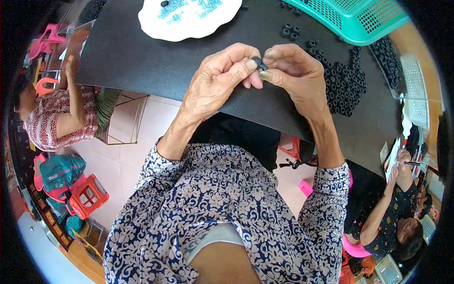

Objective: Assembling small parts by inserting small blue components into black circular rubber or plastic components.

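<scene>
— Pinching a small black ring [258, 63] between thumb and forefinger of the left hand [222, 78], with the right hand [295, 73] closed on its other side; fingertips together on it, held just above the dark table [142, 57].

— Looks like one piece, maybe two pressed together; too small to tell.

— Could slip out easily. Tiny, smooth, gripped only at the tips.

— And if dropped? Might bounce off the table edge into the lap or onto the tiled floor [127, 151].

— Or roll into the pile of black rings [347, 80] just beside the right hand and get lost among them.

— Could also knock loose rings off with the right wrist, so near that pile.

— White plate of blue beads [189, 19] and green basket [359, 19] well apart, safe enough.
</scene>
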`<state>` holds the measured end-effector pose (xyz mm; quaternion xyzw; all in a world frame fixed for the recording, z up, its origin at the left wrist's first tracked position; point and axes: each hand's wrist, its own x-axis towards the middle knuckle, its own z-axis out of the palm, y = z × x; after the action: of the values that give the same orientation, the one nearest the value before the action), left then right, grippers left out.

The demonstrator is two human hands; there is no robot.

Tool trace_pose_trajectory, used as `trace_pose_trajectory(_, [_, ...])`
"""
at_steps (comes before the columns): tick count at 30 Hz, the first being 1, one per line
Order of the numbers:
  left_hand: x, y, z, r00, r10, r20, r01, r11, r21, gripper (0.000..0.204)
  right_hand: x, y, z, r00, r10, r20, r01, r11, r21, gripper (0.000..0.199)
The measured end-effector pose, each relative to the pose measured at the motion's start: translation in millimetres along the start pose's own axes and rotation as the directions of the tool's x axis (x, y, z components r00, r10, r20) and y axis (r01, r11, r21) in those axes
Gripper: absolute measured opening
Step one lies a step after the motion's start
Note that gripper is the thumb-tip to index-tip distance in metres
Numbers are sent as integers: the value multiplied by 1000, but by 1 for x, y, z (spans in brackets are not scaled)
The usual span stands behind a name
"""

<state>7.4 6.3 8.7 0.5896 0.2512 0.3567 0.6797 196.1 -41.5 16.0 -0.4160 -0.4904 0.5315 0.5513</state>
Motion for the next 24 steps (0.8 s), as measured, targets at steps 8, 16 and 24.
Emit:
trace_pose_trajectory(8, [-1,3,2,998,8,59,-10,1000,29,24,0,-2,-4,995,75,69,-77,997,25,32])
trace_pose_trajectory(16, [-4,3,2,991,72,114,-84,990,110,22,1,4,-8,985,-16,170,5,998,65,25])
trace_pose_trajectory(24, [-9,11,-2,986,49,157,-91,957,277,22,4,4,-8,974,16,228,-37,996,85,26])
